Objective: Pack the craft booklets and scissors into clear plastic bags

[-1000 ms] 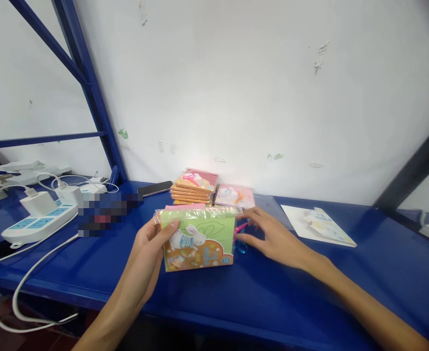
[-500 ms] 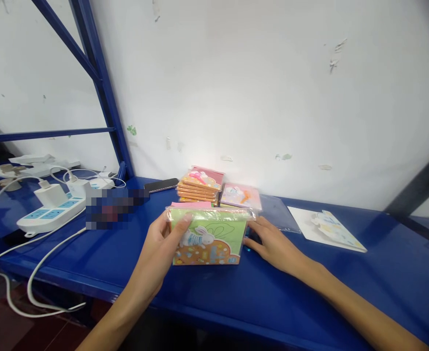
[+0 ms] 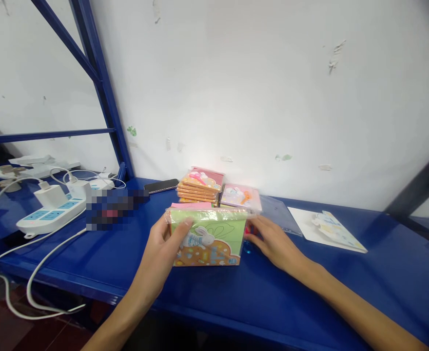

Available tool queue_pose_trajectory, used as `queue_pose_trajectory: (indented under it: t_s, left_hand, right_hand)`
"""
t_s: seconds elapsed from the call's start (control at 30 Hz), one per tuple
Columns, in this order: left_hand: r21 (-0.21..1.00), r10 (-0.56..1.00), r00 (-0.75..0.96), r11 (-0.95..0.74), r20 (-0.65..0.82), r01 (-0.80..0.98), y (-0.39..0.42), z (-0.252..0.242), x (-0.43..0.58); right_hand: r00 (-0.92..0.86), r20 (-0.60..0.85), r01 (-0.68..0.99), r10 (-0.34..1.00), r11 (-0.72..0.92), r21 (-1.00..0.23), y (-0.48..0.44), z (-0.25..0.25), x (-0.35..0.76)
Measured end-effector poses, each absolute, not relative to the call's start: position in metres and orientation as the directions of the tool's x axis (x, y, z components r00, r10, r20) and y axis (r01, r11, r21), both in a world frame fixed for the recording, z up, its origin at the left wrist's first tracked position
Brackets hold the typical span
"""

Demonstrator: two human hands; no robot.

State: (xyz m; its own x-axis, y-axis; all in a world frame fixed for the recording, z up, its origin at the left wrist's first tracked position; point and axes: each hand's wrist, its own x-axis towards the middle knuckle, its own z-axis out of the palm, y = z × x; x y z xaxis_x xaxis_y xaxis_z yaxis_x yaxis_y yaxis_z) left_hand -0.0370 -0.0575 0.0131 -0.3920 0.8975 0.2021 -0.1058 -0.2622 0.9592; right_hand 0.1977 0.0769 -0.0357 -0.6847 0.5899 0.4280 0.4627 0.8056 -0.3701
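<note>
My left hand is closed on the left side of a green and orange rabbit booklet in a clear plastic sleeve, thumb across its front. The booklet stands tilted at the desk's near side, with the sleeve's shiny top strip folded over it. Beside its right edge, my right hand has its fingers pinched on a small red thing, mostly hidden behind the fingers. Just below it lies a small shiny blue thing whose kind I cannot make out. Part of a pink piece shows behind the booklet.
Behind are a stack of orange booklets and a purple booklet. A clear plastic sleeve and white card lie to the right. A phone, power strip and cables are on the left.
A small red thing now shows at my right fingertips, and more of the blue thing below has come into sight. My left hand and the booklet have hardly moved.
</note>
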Motion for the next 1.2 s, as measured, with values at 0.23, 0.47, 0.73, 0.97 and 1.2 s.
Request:
queue_pose_trajectory:
  t_s: [0.23,0.47,0.73,0.97,1.2]
  left_hand:
    - [0.955,0.892,-0.393,-0.28,0.222,-0.097,-0.056,0.009,-0.04]
    - [0.954,0.899,-0.382,-0.277,0.214,-0.117,-0.054,0.01,-0.04]
    - [0.948,0.899,-0.371,-0.295,0.232,-0.122,-0.057,0.008,-0.04]
    - [0.941,0.894,-0.372,-0.315,0.25,-0.125,-0.058,0.012,-0.038]
    - [0.934,0.903,-0.357,-0.315,0.24,-0.17,-0.058,0.01,-0.039]
  right_hand:
    - [-0.295,0.671,0.339,0.68,0.731,-0.592,0.06,0.005,0.201]
    - [-0.377,0.524,0.001,0.764,0.566,-0.825,0.012,0.032,0.174]
    - [-0.414,0.599,0.042,0.686,0.672,-0.74,0.029,0.071,0.144]
    - [-0.517,0.509,0.02,0.688,0.604,-0.797,0.024,0.08,0.133]
    - [-0.592,0.469,0.125,0.655,0.65,-0.749,0.016,0.076,0.131]
